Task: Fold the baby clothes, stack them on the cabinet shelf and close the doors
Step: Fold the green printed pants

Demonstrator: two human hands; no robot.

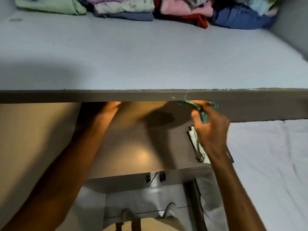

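A pale grey cabinet shelf point(150, 64) fills the upper half of the view, with folded baby clothes point(126, 9) stacked along its back. Below the shelf's dark front edge point(116, 96), my right hand point(211, 130) pinches a small green garment point(198, 105) whose top is hidden behind that edge. My left hand point(110, 109) reaches up under the same edge, its fingertips hidden, and I cannot tell whether it touches the garment. A pale folded garment point(198, 145) lies on the dark surface point(133, 147) under my right hand.
A red garment point(200, 20) and a blue one point(241, 19) lie at the shelf's back right, by the grey side wall point(293, 25). A bed with a pale sheet point(270, 164) is to the right. My feet point(150, 212) stand on the tiled floor below.
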